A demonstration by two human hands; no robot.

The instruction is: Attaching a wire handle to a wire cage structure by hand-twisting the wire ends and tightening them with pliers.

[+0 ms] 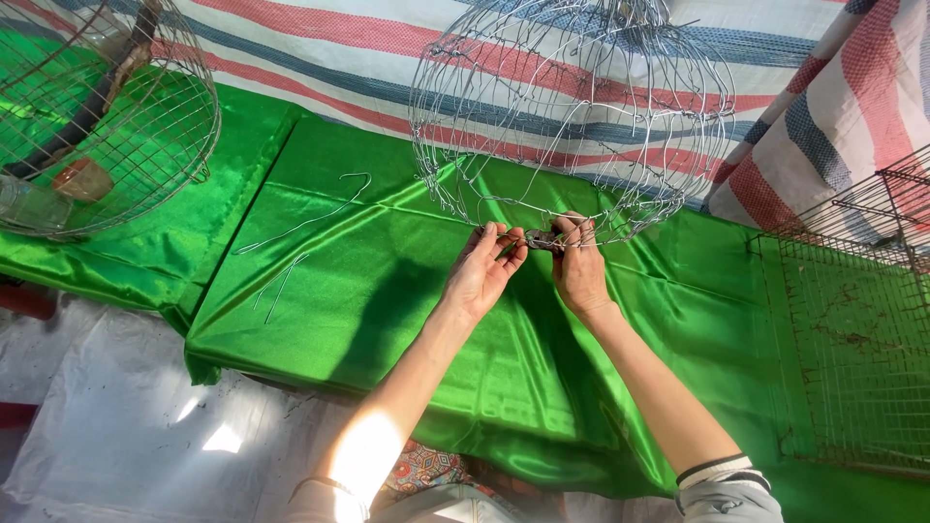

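Grip of the left hand (481, 271): fingertips pinched on a thin wire at the lower rim of the domed wire frame (572, 107); grip of the right hand (579, 266): clenched around small dark pliers (542, 239), whose nose meets the same rim wire between the two hands. Frame position: hanging or standing over the green satin cloth (387, 291) that covers the counter, its lower rim just above the cloth, directly ahead of the person. Handling, as a judgement: light for its bulk, springy rather than rigid, easily bent out of shape if squeezed across the ribs; cut wire ends likely sharp; best held at the rim hoop or at a joint where ribs cross, not mid-span. Loose bent wires (305, 223) lie on the cloth, well to the left. Containers: round mesh cage (107, 116) at upper left, holding a brownish block and a dark curved strip, contents otherwise unclear; flat rectangular mesh cage (852, 320) at right, apparently with nothing inside.
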